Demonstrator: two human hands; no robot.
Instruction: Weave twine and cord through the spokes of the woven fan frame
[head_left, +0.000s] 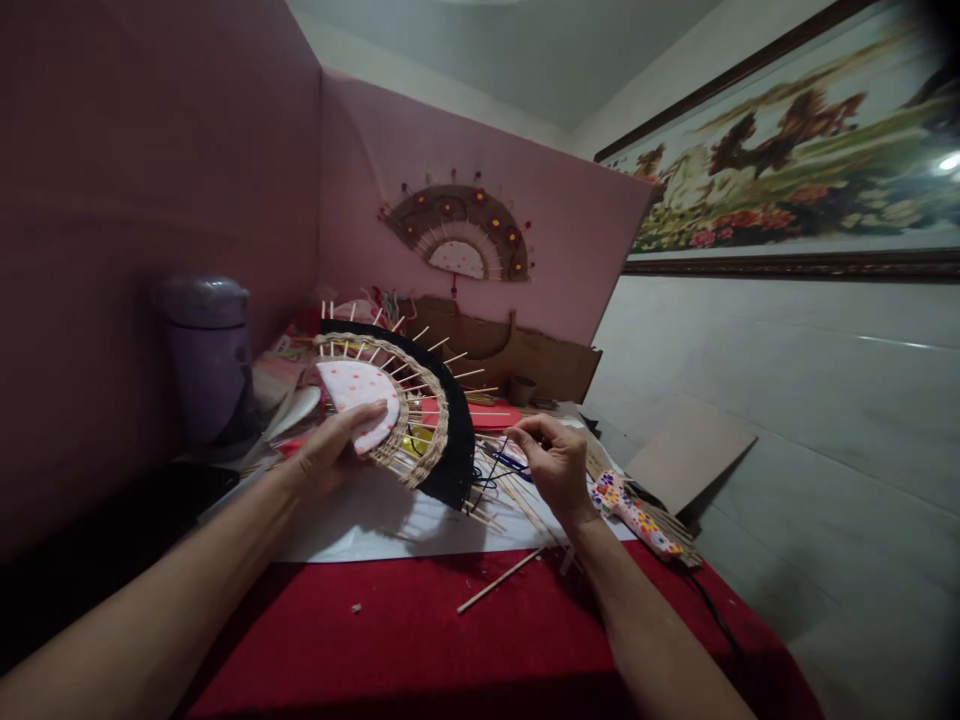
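My left hand (336, 445) grips a handmade fan (358, 385) by its white half-round piece with orange dots, thumb on the front. Thin sticks radiate from that piece, past a braided tan cord (439, 405) and a wide black band (459, 440). The fan is tilted, its arc facing up and right. To the right of it, the fingertips of my right hand (555, 462) are pinched on a thin black cord (496, 466), which runs down to the lower end of the black band. Dark blue-handled scissors (511, 462) lie just behind these fingers.
Loose sticks (529, 505) lie on white paper (352, 535) over a red cloth (375, 640). A flowered glue gun (636, 515) with a cable is at the right. A purple lidded container (210, 370) stands at the left. A finished fan (459, 235) hangs on the pink panel.
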